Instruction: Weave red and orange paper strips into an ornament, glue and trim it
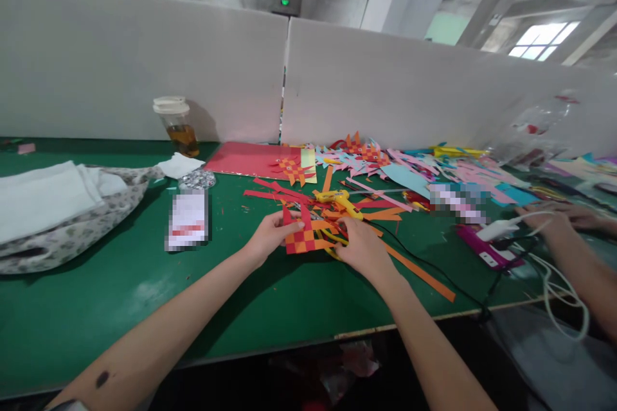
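My left hand [270,237] pinches a woven red and orange checkered paper piece [299,241] by its left side, thumb on top. Pointed red ends stick up from it, and loose orange strips reach to the right. My right hand [364,245] is closed at yellow looped handles [331,236], which look like those of scissors; the blades are hidden. Just beyond the hands lies a yellow glue gun [340,201], its black cord running off to the right. Red and orange paper strips [380,213] are scattered around it.
A finished woven paper fish [292,170] lies on a red sheet [241,159]. Cut paper scraps [354,160] pile up behind. A drink cup [178,125], a blurred phone-sized item [187,219] and a patterned cloth [120,199] are left. At right are a purple power strip [489,250] and another person's hand [549,221].
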Motion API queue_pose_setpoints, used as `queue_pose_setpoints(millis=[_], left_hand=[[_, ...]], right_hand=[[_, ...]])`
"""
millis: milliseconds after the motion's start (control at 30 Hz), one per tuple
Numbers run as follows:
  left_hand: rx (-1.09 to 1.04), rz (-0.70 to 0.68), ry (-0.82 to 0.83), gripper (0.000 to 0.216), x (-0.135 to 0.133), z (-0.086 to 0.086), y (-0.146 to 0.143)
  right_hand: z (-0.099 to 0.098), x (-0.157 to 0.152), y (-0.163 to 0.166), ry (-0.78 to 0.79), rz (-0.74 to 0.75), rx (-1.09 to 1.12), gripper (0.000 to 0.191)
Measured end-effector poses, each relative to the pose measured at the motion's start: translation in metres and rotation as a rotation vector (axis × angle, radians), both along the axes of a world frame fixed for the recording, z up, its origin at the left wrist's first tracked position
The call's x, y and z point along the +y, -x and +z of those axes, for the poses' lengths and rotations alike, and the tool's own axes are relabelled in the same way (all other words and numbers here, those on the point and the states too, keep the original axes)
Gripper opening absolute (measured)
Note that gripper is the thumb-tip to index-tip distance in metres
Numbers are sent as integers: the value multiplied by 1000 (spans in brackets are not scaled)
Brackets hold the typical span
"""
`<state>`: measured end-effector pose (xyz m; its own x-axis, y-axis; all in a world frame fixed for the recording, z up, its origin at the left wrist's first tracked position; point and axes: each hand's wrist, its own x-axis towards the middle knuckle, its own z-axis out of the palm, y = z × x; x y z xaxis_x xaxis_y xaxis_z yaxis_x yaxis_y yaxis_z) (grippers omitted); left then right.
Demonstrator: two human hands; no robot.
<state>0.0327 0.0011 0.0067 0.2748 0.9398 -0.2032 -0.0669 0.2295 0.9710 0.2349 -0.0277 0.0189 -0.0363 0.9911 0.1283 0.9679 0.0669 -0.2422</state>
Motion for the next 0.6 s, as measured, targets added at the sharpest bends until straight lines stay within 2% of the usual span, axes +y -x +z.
queue_pose_setpoints(millis=[200,333,433,500,600], left_hand=[[-49,61,-14,33,3,1,1],[-85,86,-53,29,4,-1,2],[-121,91,-73,28,6,-3,3],[-140,104,-72,30,7,-5,4],[-171,121,-54,35,9,-6,4]], right_hand=[[-1,6,2,65,-146,126,45],[-2,4,0,-53,-155,69,40],[1,3,-3,-183,-209,90,26],[4,3,-5,-267,-231,166,18],[8,2,-3,-335,-175,359,24]])
